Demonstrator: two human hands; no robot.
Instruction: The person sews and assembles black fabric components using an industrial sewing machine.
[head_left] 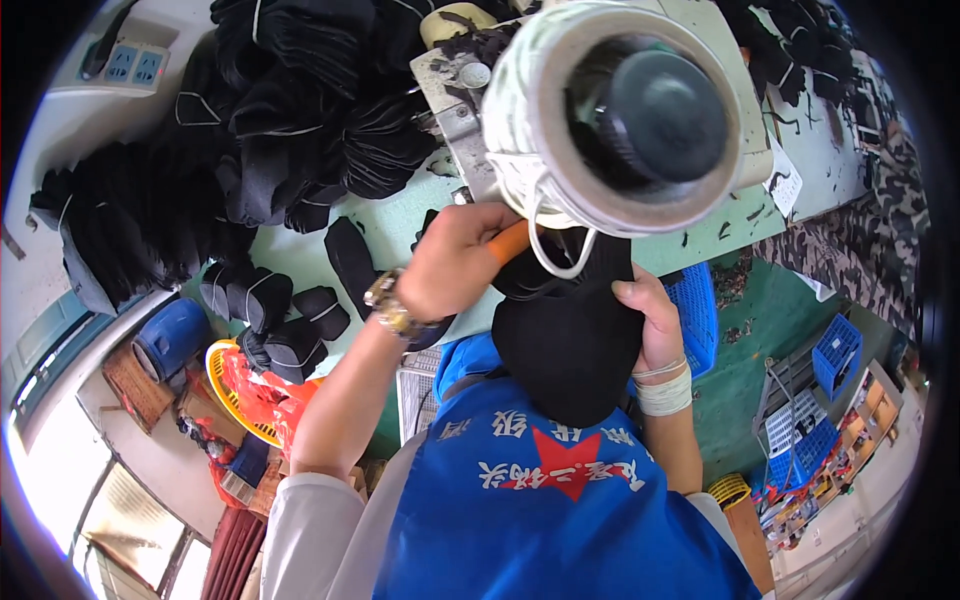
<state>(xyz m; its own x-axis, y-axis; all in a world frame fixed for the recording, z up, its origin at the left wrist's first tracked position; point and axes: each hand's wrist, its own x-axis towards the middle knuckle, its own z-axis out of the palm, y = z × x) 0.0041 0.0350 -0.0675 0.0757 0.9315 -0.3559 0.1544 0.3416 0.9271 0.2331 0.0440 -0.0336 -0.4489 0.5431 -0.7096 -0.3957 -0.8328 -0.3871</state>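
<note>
My left hand (455, 262), with a gold watch on the wrist, is closed around the orange handle (510, 241) of a tool at the table's edge. The tool's working end is hidden behind black cloth and a white loop of cord. A stack of black cloth pieces (567, 345) hangs in front of my blue apron. My right hand (657, 325) pinches its right side, thumb on top and the other fingers mostly hidden behind. A pale band wraps the right wrist.
A white round housing (512, 110) wound with cord hides part of the machine (455, 115) on the pale green table (300, 240). Black cloth bundles (290, 110) pile up at the left. A yellow basket (222, 390) and blue crate (692, 315) stand below.
</note>
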